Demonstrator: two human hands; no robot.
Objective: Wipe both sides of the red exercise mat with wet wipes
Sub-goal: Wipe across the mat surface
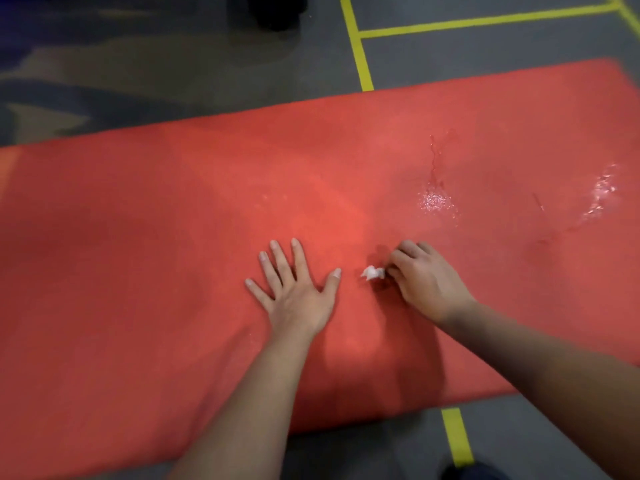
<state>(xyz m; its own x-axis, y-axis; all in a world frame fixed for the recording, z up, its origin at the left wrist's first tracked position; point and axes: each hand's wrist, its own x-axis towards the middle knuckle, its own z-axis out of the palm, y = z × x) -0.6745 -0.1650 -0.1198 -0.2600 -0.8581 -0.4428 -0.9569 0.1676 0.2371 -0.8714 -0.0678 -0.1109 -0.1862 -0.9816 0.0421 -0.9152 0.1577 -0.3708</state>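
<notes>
The red exercise mat lies flat on the floor and fills most of the view. My left hand rests palm down on it with fingers spread, holding nothing. To its right, my right hand is curled on a small crumpled white wet wipe, which pokes out from the fingertips and touches the mat. Shiny wet patches glisten on the mat beyond the right hand, and more wetness shows near the right edge.
Grey floor with yellow tape lines lies beyond the mat; another tape strip runs along the near side. A dark object stands at the top of the view. A dark shape sits at the bottom edge.
</notes>
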